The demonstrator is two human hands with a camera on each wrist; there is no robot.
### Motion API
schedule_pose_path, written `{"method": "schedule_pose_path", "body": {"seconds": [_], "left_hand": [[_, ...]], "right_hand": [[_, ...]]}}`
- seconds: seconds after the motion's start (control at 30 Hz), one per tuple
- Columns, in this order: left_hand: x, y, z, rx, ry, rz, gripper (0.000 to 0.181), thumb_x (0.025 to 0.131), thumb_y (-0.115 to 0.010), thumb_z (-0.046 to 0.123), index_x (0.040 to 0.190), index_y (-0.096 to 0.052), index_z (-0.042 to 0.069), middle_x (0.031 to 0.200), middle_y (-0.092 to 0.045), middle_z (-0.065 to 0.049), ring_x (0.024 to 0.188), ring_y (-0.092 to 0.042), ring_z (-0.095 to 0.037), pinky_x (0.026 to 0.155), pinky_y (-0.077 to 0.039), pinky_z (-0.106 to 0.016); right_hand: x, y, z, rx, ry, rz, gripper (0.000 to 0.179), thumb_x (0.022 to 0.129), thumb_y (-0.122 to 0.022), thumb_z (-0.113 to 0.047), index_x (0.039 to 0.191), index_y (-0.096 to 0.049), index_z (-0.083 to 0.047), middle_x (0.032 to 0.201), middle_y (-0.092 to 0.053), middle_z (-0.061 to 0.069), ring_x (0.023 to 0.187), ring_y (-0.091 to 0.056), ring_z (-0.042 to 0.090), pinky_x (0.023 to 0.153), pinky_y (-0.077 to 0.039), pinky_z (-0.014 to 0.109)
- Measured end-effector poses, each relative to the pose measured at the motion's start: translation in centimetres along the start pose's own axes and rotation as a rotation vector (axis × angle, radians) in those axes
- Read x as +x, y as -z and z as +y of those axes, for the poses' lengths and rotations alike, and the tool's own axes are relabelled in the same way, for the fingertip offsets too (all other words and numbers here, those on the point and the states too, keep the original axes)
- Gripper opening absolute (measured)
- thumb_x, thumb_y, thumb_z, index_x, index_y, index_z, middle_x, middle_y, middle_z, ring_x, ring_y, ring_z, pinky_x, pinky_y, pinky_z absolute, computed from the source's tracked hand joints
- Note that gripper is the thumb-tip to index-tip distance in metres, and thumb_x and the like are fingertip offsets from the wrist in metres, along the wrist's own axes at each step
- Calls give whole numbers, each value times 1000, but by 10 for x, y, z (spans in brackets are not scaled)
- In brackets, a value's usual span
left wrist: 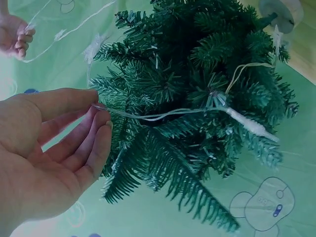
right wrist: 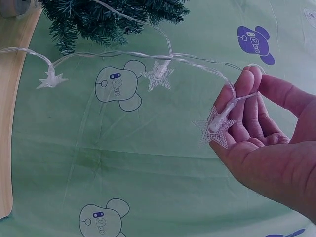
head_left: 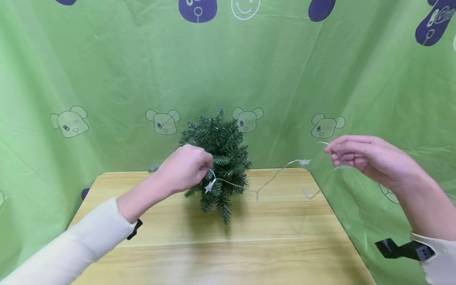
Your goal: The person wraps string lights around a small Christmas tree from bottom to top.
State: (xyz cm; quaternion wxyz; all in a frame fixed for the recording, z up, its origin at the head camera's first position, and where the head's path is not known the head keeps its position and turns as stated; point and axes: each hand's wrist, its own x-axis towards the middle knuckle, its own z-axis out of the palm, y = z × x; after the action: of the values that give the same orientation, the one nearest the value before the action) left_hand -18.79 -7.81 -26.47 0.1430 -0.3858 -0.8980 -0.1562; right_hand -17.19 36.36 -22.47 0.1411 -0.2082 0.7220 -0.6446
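**Fingertips of both hands pinch a string of star lights (right wrist: 158,78) at a small green tree (head_left: 228,158)**

The left hand (head_left: 187,168) is at the near side of the tree. In its wrist view the thumb and a fingertip meet on the clear wire (left wrist: 168,116), the other fingers (left wrist: 98,148) bent loosely below, with a gap between them and the palm. From that pinch the doubled wire runs across the branches to a white star (left wrist: 252,124).

The right hand (head_left: 374,158) is raised well apart from the tree, beyond the right edge of the bench (head_left: 249,249). Its thumb presses against the lined-up fingertips, wire caught between; a clear star (right wrist: 216,127) hangs just beside these fingers. Between the hands the wire sags in loops, more stars dangling from it. The tree stands toward the far edge of the bench, before a green backdrop (head_left: 270,79) printed with bear faces.
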Motion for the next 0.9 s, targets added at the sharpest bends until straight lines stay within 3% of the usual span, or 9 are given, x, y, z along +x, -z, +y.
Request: {"method": "schedule_pose_path", "body": {"seconds": [0.23, 0.57, 0.9], "left_hand": [[15, 1, 7, 3, 14, -55, 27, 79, -56, -13, 70, -66, 10, 67, -63, 1, 63, -55, -13, 61, -53, -25], [19, -4, 5, -51, 30, -89, 28, 76, -53, -14, 74, -71, 8, 74, -70, -3, 67, -63, -15, 67, -58, -26], [26, -6, 9, -199, 96, -102, 18, 87, -68, -1, 102, -75, 6, 92, -76, -6, 81, -71, -16, 78, -60, -27]], "right_hand": [[2, -1, 1, 26, 7, -18, 39, 105, -34, 10, 124, -66, 2, 116, -73, 8, 98, -72, 17, 89, -59, 28], [4, -3, 3, 23, -5, -18, 37, 105, -35, 8, 124, -66, 2, 113, -73, 8, 97, -72, 17, 89, -59, 28], [4, -4, 3, 22, 0, -14, 36, 105, -36, 8, 124, -66, 2, 114, -73, 9, 98, -72, 17, 89, -59, 28]]}}
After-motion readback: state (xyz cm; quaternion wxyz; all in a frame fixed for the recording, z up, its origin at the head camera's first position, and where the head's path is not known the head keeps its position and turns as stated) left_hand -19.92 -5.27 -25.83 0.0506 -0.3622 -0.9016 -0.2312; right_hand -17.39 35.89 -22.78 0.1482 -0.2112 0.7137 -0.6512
